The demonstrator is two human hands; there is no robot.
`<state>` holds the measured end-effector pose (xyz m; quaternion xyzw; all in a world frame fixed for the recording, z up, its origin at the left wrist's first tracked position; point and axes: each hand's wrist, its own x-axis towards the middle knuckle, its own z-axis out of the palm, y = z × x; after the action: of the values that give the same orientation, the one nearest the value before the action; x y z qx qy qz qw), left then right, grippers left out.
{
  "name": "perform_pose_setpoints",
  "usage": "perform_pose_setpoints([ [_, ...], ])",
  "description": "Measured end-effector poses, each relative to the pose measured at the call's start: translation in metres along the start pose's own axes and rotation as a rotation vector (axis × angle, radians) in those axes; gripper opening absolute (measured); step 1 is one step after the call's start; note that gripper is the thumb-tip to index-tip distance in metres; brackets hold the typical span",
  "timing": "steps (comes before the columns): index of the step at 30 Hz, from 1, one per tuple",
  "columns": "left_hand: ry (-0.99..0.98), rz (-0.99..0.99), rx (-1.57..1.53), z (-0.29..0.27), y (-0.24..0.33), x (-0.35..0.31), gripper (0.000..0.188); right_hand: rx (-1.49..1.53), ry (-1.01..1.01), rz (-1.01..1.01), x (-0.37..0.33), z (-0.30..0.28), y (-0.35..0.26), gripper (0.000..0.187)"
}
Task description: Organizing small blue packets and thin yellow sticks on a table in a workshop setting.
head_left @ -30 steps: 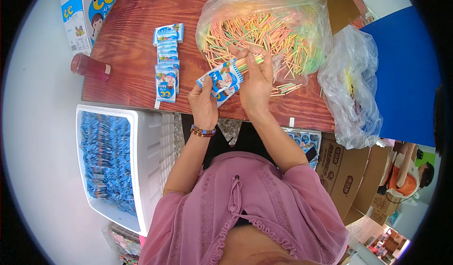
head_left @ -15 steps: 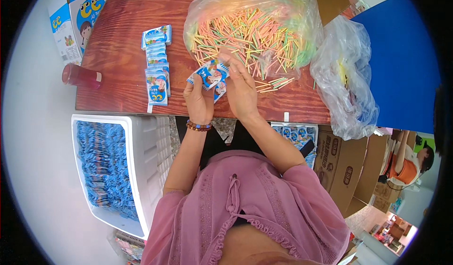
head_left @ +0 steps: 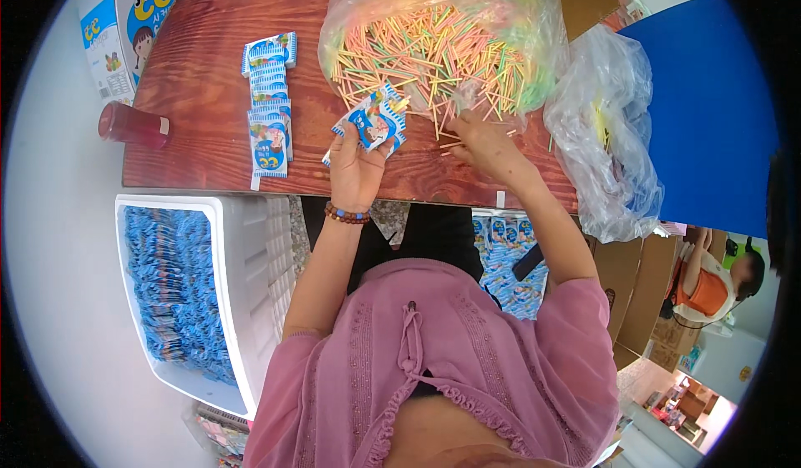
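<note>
My left hand (head_left: 357,172) is closed on small blue-and-white snack packets (head_left: 371,126), which overlap in a slight fan above the table's near edge. Pale yellow stick ends poke out at the upper right of the top packet. My right hand (head_left: 492,151) is at the mouth of a clear plastic bag (head_left: 542,17), its fingers bent and pressed together over a few loose thin pastel sticks (head_left: 451,144); the fingertips are partly hidden. Inside the bag lies a big heap of pink, yellow and green sticks (head_left: 434,59). A row of overlapping packets (head_left: 269,105) lies to the left.
The wooden table (head_left: 200,76) also bears a red-pink jar (head_left: 133,126) lying at its left edge. A crumpled clear bag (head_left: 605,143) hangs over the right edge. Below stand a white foam box (head_left: 219,293) full of packets and cardboard boxes (head_left: 622,289). Another person (head_left: 709,284) is at far right.
My right hand has left the packets and moved right to the loose sticks. The packets in my left hand are fanned out more, with stick ends showing at the top.
</note>
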<state>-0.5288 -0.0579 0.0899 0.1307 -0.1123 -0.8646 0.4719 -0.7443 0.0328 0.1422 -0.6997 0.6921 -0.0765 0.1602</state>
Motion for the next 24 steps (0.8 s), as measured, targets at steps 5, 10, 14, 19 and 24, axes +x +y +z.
perform_pose_setpoints([
  [5, -0.009, -0.013, 0.017, -0.003, 0.004, -0.003, 0.027, -0.031, -0.115, -0.023, 0.014, -0.003, 0.001, 0.034],
  [10, 0.012, 0.004, 0.033, -0.007, 0.010, -0.003, 0.028, -0.099, -0.143, -0.100, 0.016, -0.004, -0.003, 0.034],
  [14, -0.037, -0.042, -0.014, -0.010, 0.008, -0.004, 0.028, -0.171, -0.100, -0.158, 0.018, 0.007, -0.008, 0.028],
  [19, -0.026, -0.064, -0.043, -0.006, 0.006, -0.004, 0.031, -0.125, -0.019, -0.206, 0.024, 0.007, 0.006, 0.023],
  [24, -0.051, -0.047, -0.006, -0.009, 0.009, -0.005, 0.032, 1.295, 0.397, -0.003, 0.022, -0.046, -0.041, 0.011],
])
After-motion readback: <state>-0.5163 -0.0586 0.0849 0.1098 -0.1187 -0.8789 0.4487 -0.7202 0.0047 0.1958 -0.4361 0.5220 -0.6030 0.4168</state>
